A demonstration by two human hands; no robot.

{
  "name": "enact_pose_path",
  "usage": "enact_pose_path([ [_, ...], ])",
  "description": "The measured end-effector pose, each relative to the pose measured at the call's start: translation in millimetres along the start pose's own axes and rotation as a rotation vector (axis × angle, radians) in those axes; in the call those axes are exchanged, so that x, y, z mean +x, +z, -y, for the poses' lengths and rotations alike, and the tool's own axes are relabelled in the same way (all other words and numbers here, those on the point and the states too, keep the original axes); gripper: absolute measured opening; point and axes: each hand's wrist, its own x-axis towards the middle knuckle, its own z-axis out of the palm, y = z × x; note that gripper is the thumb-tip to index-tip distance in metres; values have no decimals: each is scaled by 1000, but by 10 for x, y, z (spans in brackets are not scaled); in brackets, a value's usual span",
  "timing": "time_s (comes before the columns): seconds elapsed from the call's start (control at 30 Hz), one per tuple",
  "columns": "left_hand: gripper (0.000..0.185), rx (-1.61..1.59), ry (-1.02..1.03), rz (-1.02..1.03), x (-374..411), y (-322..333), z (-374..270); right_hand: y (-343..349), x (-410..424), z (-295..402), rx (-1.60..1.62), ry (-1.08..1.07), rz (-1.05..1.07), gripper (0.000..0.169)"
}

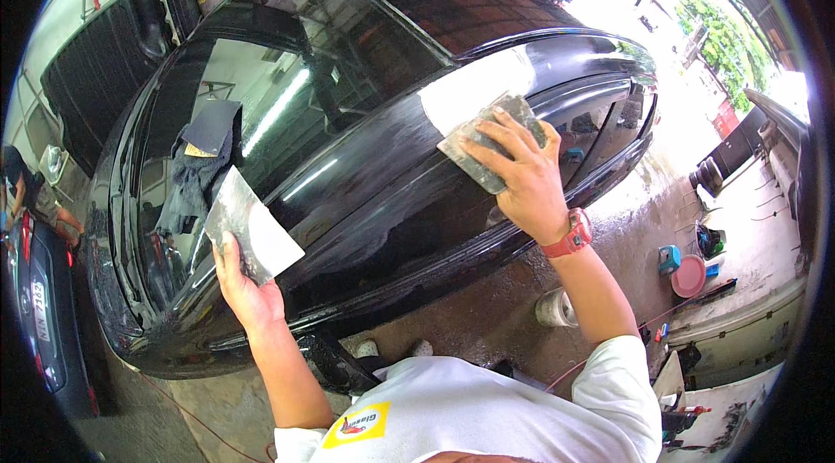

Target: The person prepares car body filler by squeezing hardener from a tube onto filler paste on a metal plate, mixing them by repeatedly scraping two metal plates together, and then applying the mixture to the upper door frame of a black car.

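Observation:
My left hand (253, 300) holds a thin, flat rectangular sheet (251, 218), grey and glossy with a bright white sheen, raised above the windshield edge of a black car (391, 254). Under the spread fingers of my right hand (531, 182) is a wet, dark grey sanding pad (488, 181), pressed against the roof edge above the side window. Hazy grey streaks cover the panel around it. Just beyond the pad lies a bright white patch (476, 88); whether it is filler or glare I cannot tell. On the windshield rest a dark cloth (189, 185) and a folded sandpaper sheet (212, 127).
The car's side mirror (326, 358) juts out near my body. A white bucket (554, 307) stands on the wet floor, with a pink basin (689, 275) farther right. Another dark car (49, 306) and a person's arm (67, 218) are at the left.

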Motion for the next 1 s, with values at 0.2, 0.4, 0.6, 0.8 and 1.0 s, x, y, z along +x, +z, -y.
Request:
enact_pose_path([
  [0.2, 42, -11, 15, 13, 10, -20, 21, -173, 263, -250, 6, 77, -131, 61],
  [0.4, 42, -18, 8, 26, 8, -11, 13, -205, 540, -315, 68, 52, -125, 56],
  [0.6, 42, -24, 11, 11, 22, -53, 43, -191, 665, -315, 84, 49, -52, 56],
  [0.8, 47, 7, 4, -18, 16, -81, 39, -180, 629, -277, 84, 58, -32, 57],
  [1.0, 49, 24, 5, -12, 11, -74, 25, 117, 244, -277, 93, 72, -160, 59],
])
